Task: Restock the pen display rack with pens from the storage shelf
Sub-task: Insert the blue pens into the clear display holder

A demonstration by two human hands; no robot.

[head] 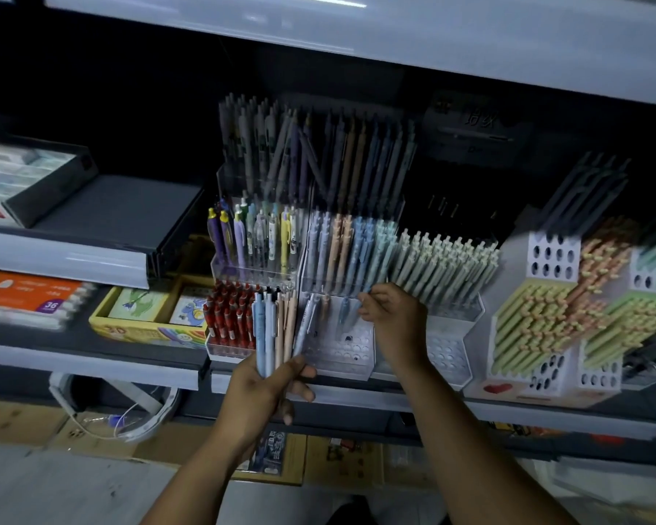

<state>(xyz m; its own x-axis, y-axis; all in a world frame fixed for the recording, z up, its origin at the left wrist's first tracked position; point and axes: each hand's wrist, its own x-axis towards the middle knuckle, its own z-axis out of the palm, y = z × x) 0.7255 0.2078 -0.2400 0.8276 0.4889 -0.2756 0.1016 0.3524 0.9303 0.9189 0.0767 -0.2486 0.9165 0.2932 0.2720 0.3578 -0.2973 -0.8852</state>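
Before the clear perforated rack [334, 352], left hand [267, 388] grips slim pastel pens [271, 327].

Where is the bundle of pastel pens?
Head view, lower centre: the left hand grips the bundle of pastel pens, beside the tray of red pens.

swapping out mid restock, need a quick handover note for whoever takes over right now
Left hand grips a bundle of pastel pens, upright, in front of the red pens.
Right hand pinches a blue pen at the clear front tier of the rack.
Done: a few pens already stand in that tier.
Left: most of its holes are empty; slot in this pen, then the bundle.
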